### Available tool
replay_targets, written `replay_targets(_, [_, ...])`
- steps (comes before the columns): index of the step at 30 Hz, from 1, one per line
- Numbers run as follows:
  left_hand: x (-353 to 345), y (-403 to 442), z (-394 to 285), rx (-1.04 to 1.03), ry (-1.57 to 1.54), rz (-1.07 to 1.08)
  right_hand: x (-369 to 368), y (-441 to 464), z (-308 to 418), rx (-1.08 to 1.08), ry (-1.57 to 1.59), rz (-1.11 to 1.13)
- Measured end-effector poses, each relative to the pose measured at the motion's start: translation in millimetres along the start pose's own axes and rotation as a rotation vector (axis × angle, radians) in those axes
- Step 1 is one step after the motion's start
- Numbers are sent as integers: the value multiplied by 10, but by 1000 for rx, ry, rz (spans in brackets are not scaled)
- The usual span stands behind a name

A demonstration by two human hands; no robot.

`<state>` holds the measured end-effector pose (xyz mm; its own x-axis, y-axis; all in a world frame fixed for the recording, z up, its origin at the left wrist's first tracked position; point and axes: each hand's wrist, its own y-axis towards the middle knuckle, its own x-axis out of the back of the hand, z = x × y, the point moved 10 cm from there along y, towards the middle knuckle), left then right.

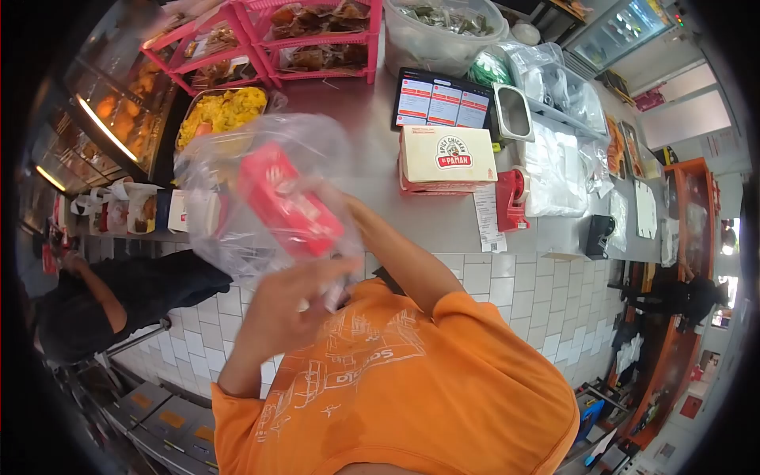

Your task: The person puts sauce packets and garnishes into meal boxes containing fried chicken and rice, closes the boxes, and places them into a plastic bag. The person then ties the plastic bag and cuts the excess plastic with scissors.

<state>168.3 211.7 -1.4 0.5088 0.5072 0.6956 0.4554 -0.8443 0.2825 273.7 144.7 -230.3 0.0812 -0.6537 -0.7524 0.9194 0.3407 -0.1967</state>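
Note:
A clear plastic bag (229,229) hangs in front of me, blurred by motion, with a red packet with white lettering (289,202) tilted inside or behind its film. My right hand (328,198) is closed at the bag's right side, its fingers partly hidden by the film. My left hand (289,305) is below the bag, close to its lower edge. Its fingers are bent but smeared, and a small pale item beside them is unclear. Right of the bag, a cream and red "Spicy Chicken" box (447,154) sits on the steel counter (368,158).
A tablet (443,101), metal container (513,112), red tape dispenser (513,198), receipt (489,218) and plastic bags (554,170) lie to the right. Pink racks (317,39), a tray of yellow food (226,111) and a tub (443,36) stand behind. A person (119,301) is at left.

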Motion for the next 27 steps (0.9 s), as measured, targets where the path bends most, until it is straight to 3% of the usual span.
replay_targets(3, [-221, -253, 185, 187, -107, -7, 83, 283, 549, 321, 224, -251])
replay_targets(5, [257, -832, 818, 579, 101, -504, 308, 302, 728, 485, 190, -446])
replay_targets(6, [376, -1071, 834, 594, 103, -526, 462, 241, 758, 558, 66, -612])
replay_targets(7, [302, -1371, 975, 741, -177, -410, 592, 126, 792, 597, -139, -809])
replay_targets(9, [47, -1737, 911, 883, -466, -297, 702, -142, 822, 500, -677, -1197])
replay_targets(10, [142, -1710, 689, 665, -531, -526, 681, -249, 830, 414, -892, -1303])
replay_targets(13, [447, -1720, 733, 372, -116, -867, 354, -488, 678, 265, -1221, -1303])
replay_targets(16, [532, -1541, 1247, 486, -429, -1216, -97, -776, 352, 455, -987, -981])
replay_targets(19, [397, -1570, 1614, 595, -315, -1222, -161, -678, 107, 386, -917, -943])
replay_targets(20, [525, -1629, 1572, 715, 90, -1149, 0, -693, 63, 373, -916, -944])
replay_targets(21, [620, -1608, 1486, 813, 497, -1041, 213, -455, -189, 7, -1574, -725])
replay_targets(23, [768, -1879, 1362, 819, 413, -1317, 772, -241, -933, -423, -2154, -366])
replay_targets(24, [757, -1702, 1066, 691, 810, -1192, 984, -290, -830, -13, -1733, -870])
replay_targets(26, [696, -1154, 630, 290, 1026, -1002, 1143, -490, -666, 374, -1197, -1262])
replay_targets(27, [773, -1074, 551, 285, 1033, -1000, 1063, -420, -529, 256, -1274, -1235])
